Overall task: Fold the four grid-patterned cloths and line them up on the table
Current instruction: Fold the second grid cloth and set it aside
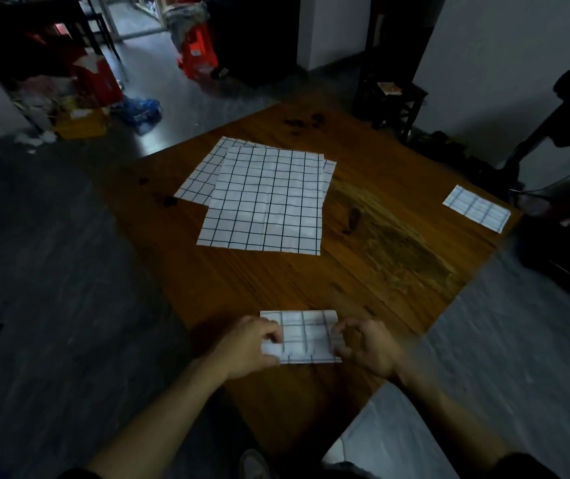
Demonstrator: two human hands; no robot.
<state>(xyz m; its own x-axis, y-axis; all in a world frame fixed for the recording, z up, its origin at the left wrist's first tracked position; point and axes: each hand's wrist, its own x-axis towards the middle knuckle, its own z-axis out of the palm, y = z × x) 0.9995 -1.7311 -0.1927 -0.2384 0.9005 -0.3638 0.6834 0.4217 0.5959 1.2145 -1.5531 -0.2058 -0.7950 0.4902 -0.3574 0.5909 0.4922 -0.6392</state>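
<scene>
A small folded grid-patterned cloth (302, 335) lies near the table's front corner. My left hand (247, 345) pinches its left edge and my right hand (366, 347) pinches its right edge, fingers curled. An unfolded grid cloth (269, 202) lies spread flat in the middle of the wooden table (397, 243). It overlaps another spread cloth (202, 174), which shows at its left and far side. A second folded cloth (476, 208) rests at the table's right edge.
Dark stains (302, 122) mark the table's far corner. A dark chair (392, 95) stands behind the table, a fan stand (553, 133) to the right. Red stool (199, 51) and clutter (79, 108) sit on the floor at the far left.
</scene>
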